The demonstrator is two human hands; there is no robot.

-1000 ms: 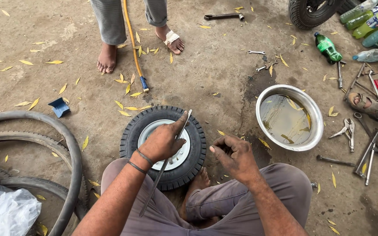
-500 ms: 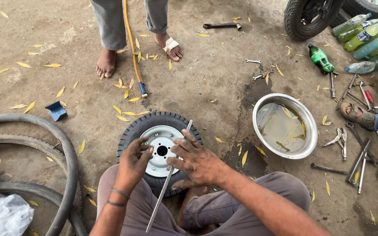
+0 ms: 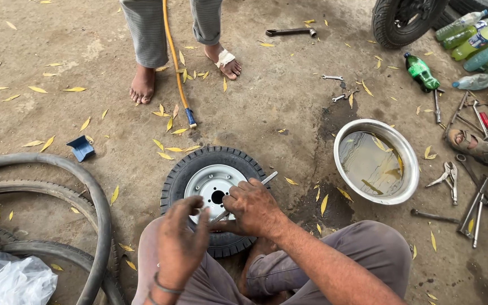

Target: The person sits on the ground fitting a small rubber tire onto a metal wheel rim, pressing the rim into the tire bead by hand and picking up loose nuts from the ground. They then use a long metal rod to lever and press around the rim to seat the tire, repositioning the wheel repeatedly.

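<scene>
A small wheel (image 3: pixel 213 195), black tyre on a grey steel rim, lies flat on the concrete floor (image 3: pixel 278 96) directly in front of the seated person. The right hand (image 3: pixel 253 208) is closed around a metal tyre lever (image 3: pixel 264 181) laid across the rim. The left hand (image 3: pixel 181 243) hovers half curled over the wheel's near edge, holding nothing. A steel basin of water (image 3: pixel 376 161) sits right of the wheel.
</scene>
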